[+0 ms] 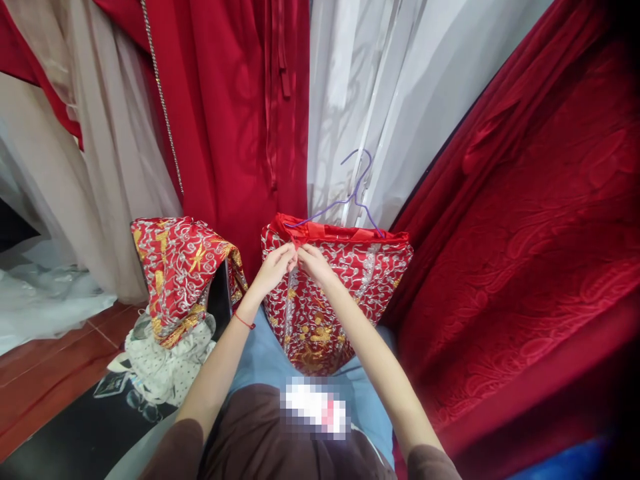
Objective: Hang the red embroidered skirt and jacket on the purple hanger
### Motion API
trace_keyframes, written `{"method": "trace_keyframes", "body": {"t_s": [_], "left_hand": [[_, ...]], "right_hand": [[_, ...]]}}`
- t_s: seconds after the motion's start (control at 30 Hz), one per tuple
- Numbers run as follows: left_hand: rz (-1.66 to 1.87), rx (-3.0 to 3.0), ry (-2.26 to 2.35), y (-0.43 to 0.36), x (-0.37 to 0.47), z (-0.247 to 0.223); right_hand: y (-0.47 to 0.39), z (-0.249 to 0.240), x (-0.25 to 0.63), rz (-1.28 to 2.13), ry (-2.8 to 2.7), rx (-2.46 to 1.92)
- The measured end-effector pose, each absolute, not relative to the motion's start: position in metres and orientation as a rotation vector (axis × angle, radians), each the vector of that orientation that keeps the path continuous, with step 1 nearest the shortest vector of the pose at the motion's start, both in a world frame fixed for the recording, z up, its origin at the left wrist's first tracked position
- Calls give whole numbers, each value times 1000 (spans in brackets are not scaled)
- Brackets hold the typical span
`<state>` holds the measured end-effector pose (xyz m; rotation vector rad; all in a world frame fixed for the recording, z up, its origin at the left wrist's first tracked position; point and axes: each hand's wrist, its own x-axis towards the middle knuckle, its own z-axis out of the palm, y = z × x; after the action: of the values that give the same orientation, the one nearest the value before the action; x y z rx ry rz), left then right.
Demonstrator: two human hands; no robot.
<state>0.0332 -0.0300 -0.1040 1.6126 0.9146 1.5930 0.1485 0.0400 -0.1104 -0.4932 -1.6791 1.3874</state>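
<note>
Garment (315, 320) looks soft, fairly weighty; both hands (277, 269) pinch its red top edge (363, 235), likely the surest hold.

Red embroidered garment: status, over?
Left hand, right hand: close together, pinching. Red embroidered garment: held near its top. Purple hanger: just beyond, possibly in the way.

A red garment (310, 320) is covered in silver scrollwork and gold motifs at six o'clock, matched by folded cloth (177, 267) between eight and nine; crimson drapery (525, 267) is leaf-patterned at three.
</note>
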Motion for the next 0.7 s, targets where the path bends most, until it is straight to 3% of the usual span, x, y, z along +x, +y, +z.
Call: {"method": "trace_keyframes", "body": {"t_s": [0.4, 0.6, 0.7], "left_hand": [[1918, 1706, 1360, -4, 7, -117], [2032, 1656, 1181, -19, 21, -116], [1866, 1849, 1275, -27, 16, -119]], "right_hand": [[45, -96, 200, 802, -1835, -641], [49, -102, 199, 1012, -1788, -708], [51, -103, 201, 788, -1868, -829]]}}
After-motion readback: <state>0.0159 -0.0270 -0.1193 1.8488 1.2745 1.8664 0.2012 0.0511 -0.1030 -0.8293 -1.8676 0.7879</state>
